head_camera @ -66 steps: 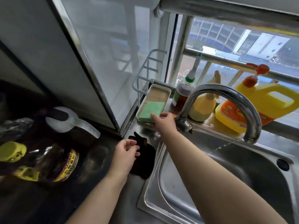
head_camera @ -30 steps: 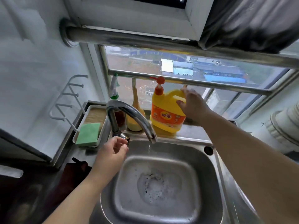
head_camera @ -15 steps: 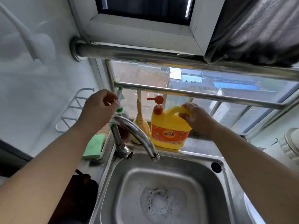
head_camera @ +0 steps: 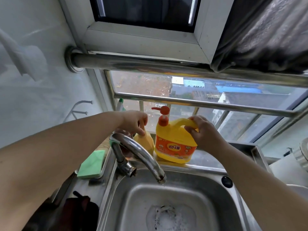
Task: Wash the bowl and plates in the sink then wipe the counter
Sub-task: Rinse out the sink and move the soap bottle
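Right hand (head_camera: pixel 204 132) is wrapped round the handle of the yellow detergent jug (head_camera: pixel 175 144) on the sill, 12 o'clock from the sink (head_camera: pixel 191 184). Left hand (head_camera: pixel 135 121) pinches the small yellow bottle (head_camera: pixel 145 142) at its 9. Jug looks full and heavy, probably slick, so the handle's the spot. No bowl or plates showing.

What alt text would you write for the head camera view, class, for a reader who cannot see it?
A person's right hand grips the handle of a yellow detergent jug on the window ledge while the left hand holds a small yellow bottle beside it. Below, a curved tap overhangs a steel sink holding foam.
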A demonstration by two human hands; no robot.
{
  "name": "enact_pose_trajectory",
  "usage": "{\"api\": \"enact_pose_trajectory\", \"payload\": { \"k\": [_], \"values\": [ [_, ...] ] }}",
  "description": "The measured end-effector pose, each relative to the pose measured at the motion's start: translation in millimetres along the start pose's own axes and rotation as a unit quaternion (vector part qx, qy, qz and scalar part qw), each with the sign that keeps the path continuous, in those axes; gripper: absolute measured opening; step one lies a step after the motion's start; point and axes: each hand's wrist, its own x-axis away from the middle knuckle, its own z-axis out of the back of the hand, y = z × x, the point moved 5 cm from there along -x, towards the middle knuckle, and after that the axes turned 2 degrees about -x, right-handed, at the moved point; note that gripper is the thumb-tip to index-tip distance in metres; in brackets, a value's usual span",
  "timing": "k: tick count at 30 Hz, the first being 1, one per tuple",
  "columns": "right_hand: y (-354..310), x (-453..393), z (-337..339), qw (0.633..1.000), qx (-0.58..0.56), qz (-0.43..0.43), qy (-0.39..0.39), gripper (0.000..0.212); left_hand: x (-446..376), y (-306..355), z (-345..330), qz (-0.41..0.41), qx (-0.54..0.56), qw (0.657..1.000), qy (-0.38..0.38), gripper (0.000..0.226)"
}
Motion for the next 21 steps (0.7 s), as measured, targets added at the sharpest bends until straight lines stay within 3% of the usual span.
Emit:
{"api": "enact_pose_trajectory", "payload": {
  "k": [7,15,18,21],
  "values": [
    [-2.1,-1.8,0.5,1.000,0.000,0.004,-0.004,0.034,-4.6,-0.3,9.8,-0.051,-0.057,0.996,0.054,0.030],
    [-4.5,0.9,1.4,0.999,0.036,-0.002,-0.015,0.045,12.4,4.0,9.9,-0.048,0.000,0.996,0.074,0.037],
    [-6.2,6.2,5.2,0.997,0.073,-0.006,0.005,0.052,37.1,11.9,25.1,-0.063,0.010,0.982,0.179,0.035],
    [-9.6,8.8,4.7,0.996,0.088,0.003,0.005,0.045,70.8,13.2,37.2,-0.048,0.084,0.948,0.304,0.024]
  ]
}}
